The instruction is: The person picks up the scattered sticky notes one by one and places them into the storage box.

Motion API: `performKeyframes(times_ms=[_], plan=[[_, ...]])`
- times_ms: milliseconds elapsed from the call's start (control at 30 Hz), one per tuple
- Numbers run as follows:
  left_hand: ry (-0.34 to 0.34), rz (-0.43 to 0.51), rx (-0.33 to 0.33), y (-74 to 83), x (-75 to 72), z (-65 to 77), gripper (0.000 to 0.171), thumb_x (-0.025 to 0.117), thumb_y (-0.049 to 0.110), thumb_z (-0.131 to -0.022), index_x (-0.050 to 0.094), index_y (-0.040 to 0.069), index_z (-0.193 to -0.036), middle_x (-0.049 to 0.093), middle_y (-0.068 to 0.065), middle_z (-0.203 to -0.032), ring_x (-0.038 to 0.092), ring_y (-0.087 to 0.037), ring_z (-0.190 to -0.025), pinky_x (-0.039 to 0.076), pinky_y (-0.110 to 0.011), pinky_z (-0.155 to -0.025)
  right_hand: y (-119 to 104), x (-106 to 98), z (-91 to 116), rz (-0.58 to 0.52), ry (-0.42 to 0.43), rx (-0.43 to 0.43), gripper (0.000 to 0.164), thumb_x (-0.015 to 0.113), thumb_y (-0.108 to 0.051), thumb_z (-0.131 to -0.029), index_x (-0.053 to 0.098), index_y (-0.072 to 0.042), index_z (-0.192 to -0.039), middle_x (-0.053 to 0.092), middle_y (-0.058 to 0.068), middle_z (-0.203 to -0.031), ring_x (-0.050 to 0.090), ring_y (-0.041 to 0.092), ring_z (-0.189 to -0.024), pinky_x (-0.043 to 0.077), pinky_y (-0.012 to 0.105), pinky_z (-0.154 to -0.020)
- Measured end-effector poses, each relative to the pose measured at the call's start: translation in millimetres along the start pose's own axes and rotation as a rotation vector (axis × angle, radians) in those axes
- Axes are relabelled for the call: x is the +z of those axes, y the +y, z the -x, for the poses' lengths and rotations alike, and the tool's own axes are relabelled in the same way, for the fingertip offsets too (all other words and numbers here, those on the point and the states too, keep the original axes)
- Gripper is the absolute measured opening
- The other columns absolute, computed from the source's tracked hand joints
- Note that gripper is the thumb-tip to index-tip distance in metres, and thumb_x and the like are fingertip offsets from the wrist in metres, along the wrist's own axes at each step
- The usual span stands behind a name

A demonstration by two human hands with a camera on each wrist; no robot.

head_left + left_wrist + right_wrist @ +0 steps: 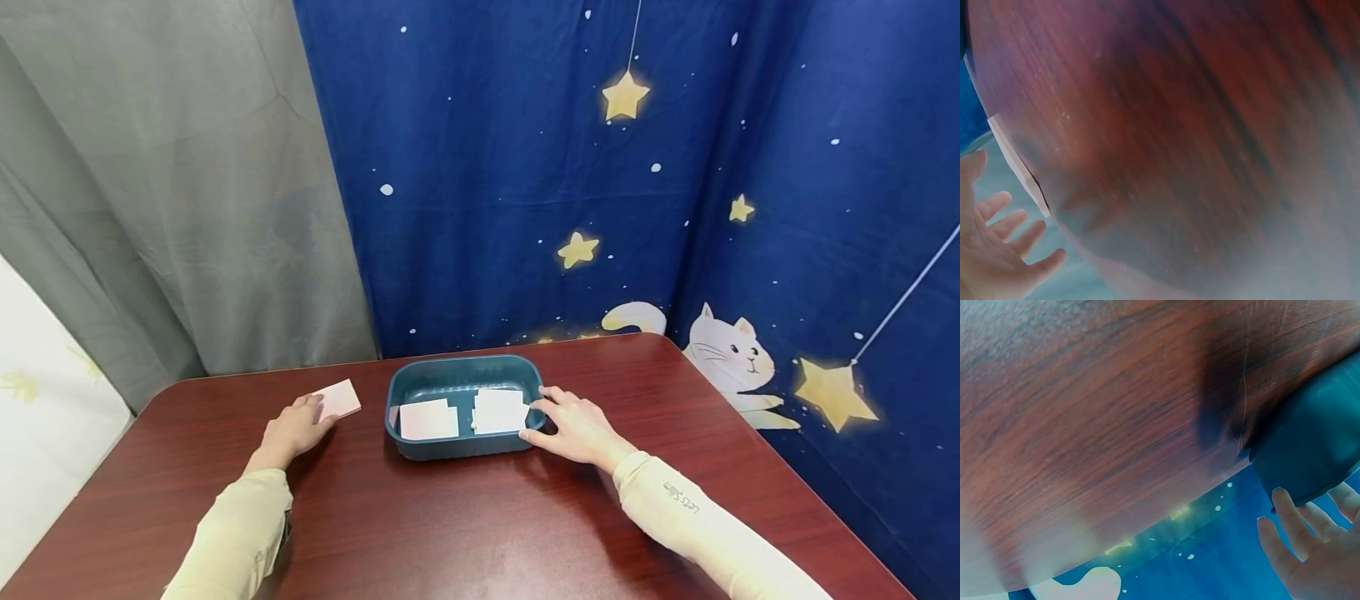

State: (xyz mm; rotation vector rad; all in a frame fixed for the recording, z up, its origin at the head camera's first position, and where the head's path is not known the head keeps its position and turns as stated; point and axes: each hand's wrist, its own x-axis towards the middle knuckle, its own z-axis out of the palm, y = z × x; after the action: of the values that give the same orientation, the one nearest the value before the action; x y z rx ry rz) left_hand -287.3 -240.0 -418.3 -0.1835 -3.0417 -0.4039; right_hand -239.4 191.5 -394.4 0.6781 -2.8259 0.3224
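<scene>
A pale pink, flat stack of paper (pixel 339 400) lies on the table left of a dark teal plastic bin (pixel 465 450). Beside that stack is my left hand (pixel 297 425), its fingers spread apart in the left wrist view; whether a fingertip touches the paper, I cannot tell. Inside the bin are two groups of white paper pieces, one on the left (pixel 427 420) and one on the right (pixel 501 411). My right hand (pixel 573 425) is at the bin's right end, fingers extended and apart around the rim, with a fingertip against the wall in the right wrist view.
The reddish-brown wooden table (pixel 450 533) ends at a back edge just behind the bin. Beyond it hang a grey curtain (pixel 187 208) and a blue curtain with stars and a white cat (pixel 510 183).
</scene>
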Motion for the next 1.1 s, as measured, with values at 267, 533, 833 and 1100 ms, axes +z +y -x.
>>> performKeyframes(times_ms=[267,533,833,1100], plan=[[-0.007,0.001,0.015,0.6,3.4,-2.0,0.055,0.047,0.033,-0.087,0.041,-0.009,-0.122,0.035,-0.032,-0.123,0.039,-0.05,-0.102,0.033,-0.062,-0.073,1,3,1,-0.002,0.007,-0.006,0.059,0.049,-0.062,-0.077,0.06,-0.017,-0.113,0.046,0.006,-0.124,0.047,0.023,-0.107,0.039,0.046,-0.08],[-0.027,-0.004,0.012,-0.3,6.1,-6.8,0.053,0.049,0.034,-0.086,0.044,-0.006,-0.12,0.037,-0.032,-0.118,0.041,-0.05,-0.099,0.034,-0.061,-0.072,3,3,1,0.005,0.021,-0.01,0.058,0.049,-0.062,-0.077,0.061,-0.018,-0.113,0.047,0.006,-0.123,0.048,0.024,-0.106,0.04,0.045,-0.079],[-0.021,-0.001,0.012,1.4,4.9,-11.8,0.051,0.052,0.032,-0.084,0.046,-0.005,-0.118,0.037,-0.031,-0.119,0.04,-0.049,-0.1,0.033,-0.061,-0.072,5,4,-1,0.015,0.039,-0.019,0.058,0.05,-0.062,-0.077,0.061,-0.017,-0.112,0.047,0.006,-0.123,0.049,0.024,-0.104,0.041,0.045,-0.078],[-0.021,-0.049,0.012,-0.1,4.4,-19.8,0.051,0.054,0.031,-0.083,0.045,-0.005,-0.118,0.039,-0.031,-0.116,0.04,-0.049,-0.098,0.033,-0.061,-0.073,2,2,-1,0.01,0.02,-0.01,0.058,0.05,-0.062,-0.077,0.061,-0.018,-0.113,0.046,0.005,-0.124,0.048,0.023,-0.105,0.04,0.045,-0.079]])
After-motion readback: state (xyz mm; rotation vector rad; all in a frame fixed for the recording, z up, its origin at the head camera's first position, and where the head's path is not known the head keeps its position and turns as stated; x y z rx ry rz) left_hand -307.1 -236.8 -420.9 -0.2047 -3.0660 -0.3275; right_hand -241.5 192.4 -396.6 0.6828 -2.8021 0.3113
